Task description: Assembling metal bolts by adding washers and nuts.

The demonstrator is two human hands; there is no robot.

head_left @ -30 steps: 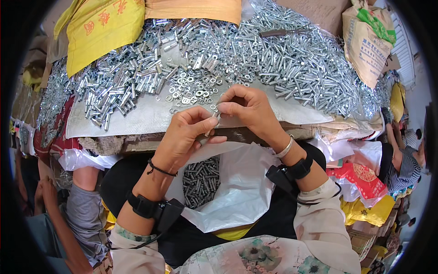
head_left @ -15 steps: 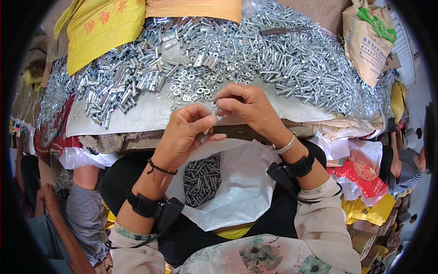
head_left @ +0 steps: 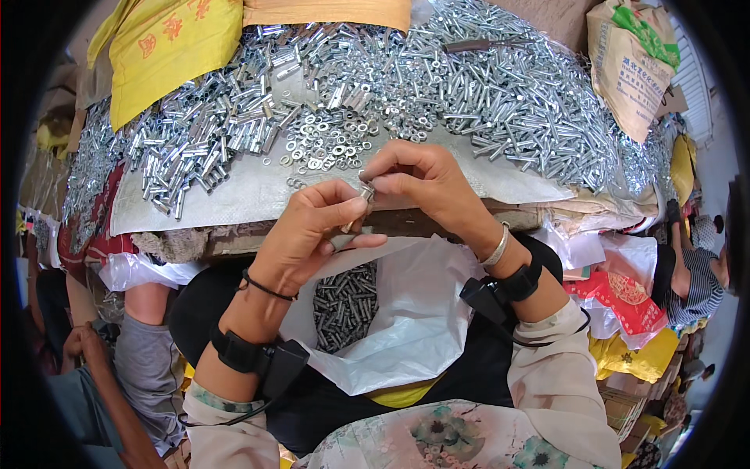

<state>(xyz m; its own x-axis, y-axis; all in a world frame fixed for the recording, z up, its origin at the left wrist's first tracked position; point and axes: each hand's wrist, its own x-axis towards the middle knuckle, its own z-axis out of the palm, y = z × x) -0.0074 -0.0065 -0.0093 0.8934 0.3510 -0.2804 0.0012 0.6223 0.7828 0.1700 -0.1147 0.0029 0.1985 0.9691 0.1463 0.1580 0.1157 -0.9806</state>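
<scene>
My left hand [head_left: 312, 227] is closed around a small silver metal bolt [head_left: 367, 192] that points upward between thumb and fingers. The thumb and forefinger of my right hand [head_left: 430, 184] pinch at the bolt's upper end; whether a nut or washer is between them is too small to tell. Just beyond my hands lies a pile of loose nuts and washers [head_left: 324, 144]. Short metal tubes [head_left: 195, 160] are heaped to its left, long bolts [head_left: 531, 117] to its right. Below my hands, a white plastic bag [head_left: 422, 313] on my lap holds dark grey assembled bolts [head_left: 344, 309].
A pale woven sheet [head_left: 148, 205] covers the table under the metal parts. Yellow sacking [head_left: 176, 62] lies at the back left, and a tan sack [head_left: 631, 66] at the back right. Another person's leg [head_left: 147, 352] is close on my left. A red bag [head_left: 621, 301] lies to the right.
Both hands stay together at the bolt, with my right fingers shifting slightly at its top. The view has tilted and moved a little.
</scene>
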